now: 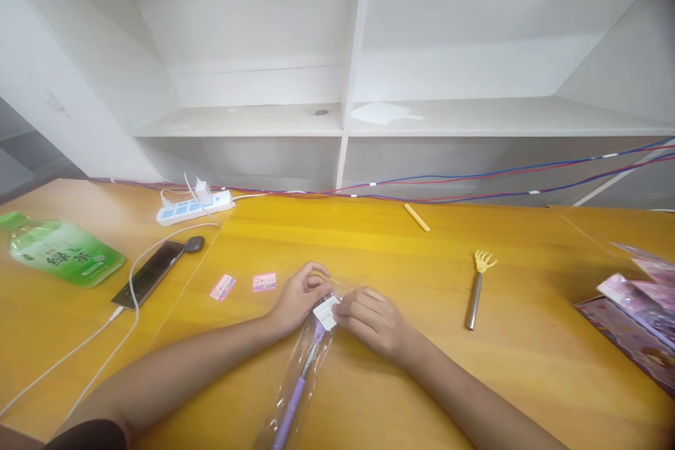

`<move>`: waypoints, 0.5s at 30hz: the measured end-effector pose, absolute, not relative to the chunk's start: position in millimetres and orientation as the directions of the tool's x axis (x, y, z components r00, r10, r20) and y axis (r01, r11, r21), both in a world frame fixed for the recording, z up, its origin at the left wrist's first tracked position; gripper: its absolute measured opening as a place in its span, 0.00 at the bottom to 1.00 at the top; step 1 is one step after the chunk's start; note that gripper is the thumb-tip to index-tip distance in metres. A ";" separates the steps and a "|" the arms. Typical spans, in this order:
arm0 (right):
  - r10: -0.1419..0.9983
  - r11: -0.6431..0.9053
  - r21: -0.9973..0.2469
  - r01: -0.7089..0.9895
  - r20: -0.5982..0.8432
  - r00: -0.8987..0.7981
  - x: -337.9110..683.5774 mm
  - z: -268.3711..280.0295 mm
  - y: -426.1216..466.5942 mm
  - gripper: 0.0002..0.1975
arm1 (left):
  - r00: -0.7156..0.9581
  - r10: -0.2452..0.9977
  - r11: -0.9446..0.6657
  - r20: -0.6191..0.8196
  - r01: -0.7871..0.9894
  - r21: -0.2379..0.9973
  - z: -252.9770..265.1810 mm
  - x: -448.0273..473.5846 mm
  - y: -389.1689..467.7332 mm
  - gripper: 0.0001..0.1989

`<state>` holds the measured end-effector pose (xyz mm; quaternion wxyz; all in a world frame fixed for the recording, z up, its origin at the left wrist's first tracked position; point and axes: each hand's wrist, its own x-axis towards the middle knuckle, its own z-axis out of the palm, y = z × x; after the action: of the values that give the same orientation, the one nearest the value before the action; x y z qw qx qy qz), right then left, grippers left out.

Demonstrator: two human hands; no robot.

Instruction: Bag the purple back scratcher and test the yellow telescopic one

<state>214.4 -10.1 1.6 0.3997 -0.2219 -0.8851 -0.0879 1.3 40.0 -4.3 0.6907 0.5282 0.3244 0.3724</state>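
Observation:
A clear plastic sleeve (303,373) lies on the yellow wooden table (401,281), with a purple-handled tool (293,401) inside it. A white label (325,311) sits at the sleeve's far end. My left hand (299,295) pinches that far end of the sleeve. My right hand (369,318) grips the same end at the white label, fingers curled on it. Both hands meet over the sleeve's opening.
A yellow-headed back scratcher with a metal handle (476,288) lies to the right. A yellow stick (416,217), a power strip (194,207), a phone on a cable (149,272), a green bottle (60,250), two small stickers (242,285) and pink packages (635,320) lie about.

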 end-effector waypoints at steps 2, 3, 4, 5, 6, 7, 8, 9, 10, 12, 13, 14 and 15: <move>0.318 0.892 -0.022 0.452 0.741 -0.591 214.8 1.2 -10.2 0.06 | 0.511 0.858 0.140 -0.040 -0.158 0.978 -3.7 0.9 40.7 0.26; 0.321 0.892 -0.024 0.451 0.737 -0.594 214.9 1.0 -10.3 0.07 | 0.513 0.857 0.125 -0.034 -0.144 0.982 -3.4 0.7 40.8 0.25; 0.325 0.890 -0.026 0.454 0.735 -0.595 215.0 0.9 -10.5 0.07 | 0.516 0.856 0.109 -0.027 -0.128 0.986 -3.2 0.7 40.8 0.24; 0.328 0.888 -0.025 0.459 0.734 -0.594 215.0 1.0 -10.7 0.07 | 0.517 0.856 0.093 -0.020 -0.115 0.989 -3.1 0.6 40.7 0.22; 0.328 0.886 -0.023 0.463 0.736 -0.592 214.8 1.2 -10.9 0.07 | 0.515 0.857 0.076 -0.011 -0.106 0.991 -3.2 0.5 40.5 0.21; 0.326 0.885 -0.021 0.465 0.741 -0.587 214.6 1.6 -11.0 0.06 | 0.514 0.858 0.061 -0.001 -0.099 0.993 -3.6 0.4 40.2 0.20; 0.324 0.884 -0.020 0.467 0.747 -0.580 214.3 2.2 -11.2 0.06 | 0.515 0.857 0.048 0.009 -0.097 0.994 -4.1 0.1 39.9 0.20; 0.324 0.883 -0.024 0.468 0.752 -0.574 213.9 2.7 -11.3 0.06 | 0.519 0.855 0.041 0.015 -0.096 0.995 -4.7 -0.3 39.5 0.19; 0.324 0.884 -0.028 0.466 0.756 -0.569 213.6 3.2 -11.4 0.06 | 0.525 0.851 0.040 0.016 -0.096 0.995 -5.4 -0.8 39.3 0.19; 0.327 0.888 -0.039 0.459 0.756 -0.568 213.0 3.3 -11.8 0.07 | 0.536 0.844 0.042 0.014 -0.092 0.995 -6.7 -1.7 38.9 0.19; 0.327 0.889 -0.042 0.455 0.754 -0.570 212.6 2.9 -12.0 0.07 | 0.536 0.844 0.039 0.014 -0.088 0.995 -7.3 -2.1 38.9 0.19; 0.327 0.891 -0.042 0.452 0.751 -0.574 212.2 2.0 -12.3 0.07 | 0.527 0.850 0.030 0.019 -0.084 0.996 -7.8 -2.3 39.0 0.19; 0.327 0.892 -0.041 0.450 0.746 -0.580 211.6 0.8 -12.5 0.07 | 0.513 0.858 0.016 0.027 -0.079 0.997 -8.2 -2.2 39.1 0.19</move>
<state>211.6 -12.5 0.8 0.4022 -0.2193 -0.8856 -0.0766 -2.2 39.1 -8.2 0.6334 0.5960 0.3269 0.3698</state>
